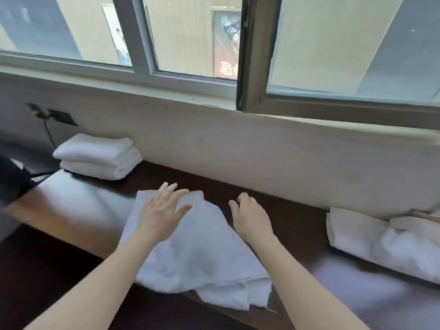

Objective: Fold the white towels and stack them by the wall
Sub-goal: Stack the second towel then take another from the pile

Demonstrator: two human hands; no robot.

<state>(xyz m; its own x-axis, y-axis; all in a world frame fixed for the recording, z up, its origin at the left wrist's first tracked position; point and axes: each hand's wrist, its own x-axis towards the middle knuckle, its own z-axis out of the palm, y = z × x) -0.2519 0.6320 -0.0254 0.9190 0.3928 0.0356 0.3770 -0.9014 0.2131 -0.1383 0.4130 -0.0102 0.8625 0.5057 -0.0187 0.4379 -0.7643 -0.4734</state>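
A white towel [197, 253] lies partly folded on the dark wooden counter [297, 239], one loose edge hanging toward me at the front. My left hand [162, 210] rests flat on its far part, fingers spread. My right hand [250, 215] hovers at the towel's right edge with fingers curled loosely, holding nothing. Two folded white towels [100, 156] are stacked against the wall at the far left. A heap of unfolded white towels [381, 241] lies by the wall at the right.
A pale wall [238, 148] runs along the back of the counter under a window [190, 44]. A black socket with a cable [59, 116] sits on the wall at the left. A dark object [12, 177] stands at the left edge.
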